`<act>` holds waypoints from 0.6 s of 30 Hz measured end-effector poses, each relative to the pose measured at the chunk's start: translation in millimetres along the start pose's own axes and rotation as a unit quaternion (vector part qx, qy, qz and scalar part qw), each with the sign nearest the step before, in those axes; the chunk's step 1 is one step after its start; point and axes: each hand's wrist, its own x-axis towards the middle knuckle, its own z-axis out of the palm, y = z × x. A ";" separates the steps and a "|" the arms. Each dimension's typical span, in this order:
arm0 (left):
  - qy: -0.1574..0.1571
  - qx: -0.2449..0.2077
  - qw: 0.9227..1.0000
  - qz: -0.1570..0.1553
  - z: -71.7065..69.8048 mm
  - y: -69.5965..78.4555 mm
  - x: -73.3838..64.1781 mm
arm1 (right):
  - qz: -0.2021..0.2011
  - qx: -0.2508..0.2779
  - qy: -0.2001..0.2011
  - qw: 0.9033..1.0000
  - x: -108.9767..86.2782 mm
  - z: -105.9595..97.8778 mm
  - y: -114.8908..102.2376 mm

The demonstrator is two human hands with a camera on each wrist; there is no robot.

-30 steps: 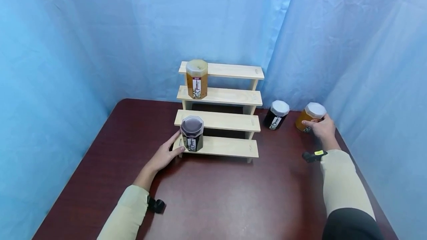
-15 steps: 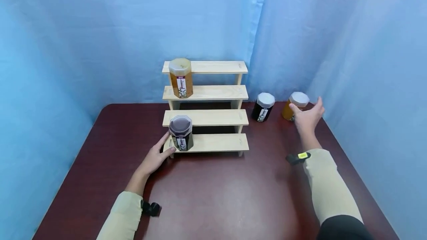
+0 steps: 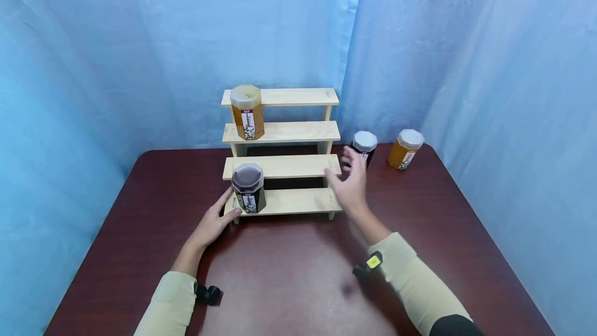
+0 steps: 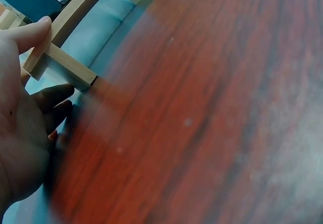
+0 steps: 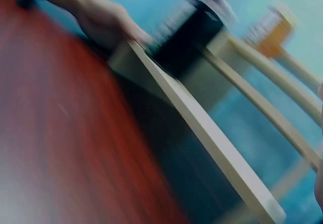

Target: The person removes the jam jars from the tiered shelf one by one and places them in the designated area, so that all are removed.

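My left hand (image 3: 212, 226) had its grip clamped on the left end of the four-tier wooden stand (image 3: 298, 202), at the nearest shelf, just beside the dark octagonal jar (image 3: 249, 185). My right hand (image 3: 353, 185) hung by the stand's right end, its grip apart, partly covering the black jar (image 3: 365, 142). The amber jar (image 3: 404, 152) stood farther right on the surface (image 3: 280, 274).
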 end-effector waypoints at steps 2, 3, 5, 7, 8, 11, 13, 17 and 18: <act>0.002 -0.004 1.000 0.001 0.4 0.6 -0.5 | -0.020 -0.008 -0.020 1.000 -11.0 13.7 -13.0; 0.002 -0.004 1.000 0.001 0.5 1.2 -0.9 | -0.034 -0.017 -0.024 0.999 -15.6 19.6 -19.2; 0.000 -0.002 1.000 0.002 1.2 1.3 -1.8 | -0.058 -0.047 -0.021 0.997 -25.3 28.3 -30.5; 0.000 -0.003 1.000 0.003 1.9 1.0 -2.1 | -0.081 -0.069 -0.014 0.994 -32.6 35.9 -39.2; 0.000 -0.002 1.000 0.003 2.1 0.9 -2.0 | -0.087 -0.072 -0.017 0.993 -35.9 39.3 -43.4; -0.001 -0.003 1.000 0.007 2.4 -0.3 -1.1 | -0.082 -0.075 -0.053 0.992 -46.5 49.3 -53.5; 0.001 -0.004 1.000 0.008 2.5 -1.1 -0.8 | -0.072 -0.076 -0.092 0.990 -54.5 56.8 -58.4; 0.003 -0.001 1.000 0.011 2.3 0.0 -1.3 | -0.057 -0.079 -0.147 0.984 -67.3 74.3 -66.2; 0.003 -0.001 1.000 0.012 2.2 0.3 -1.3 | -0.051 -0.081 -0.154 0.983 -69.6 79.1 -67.9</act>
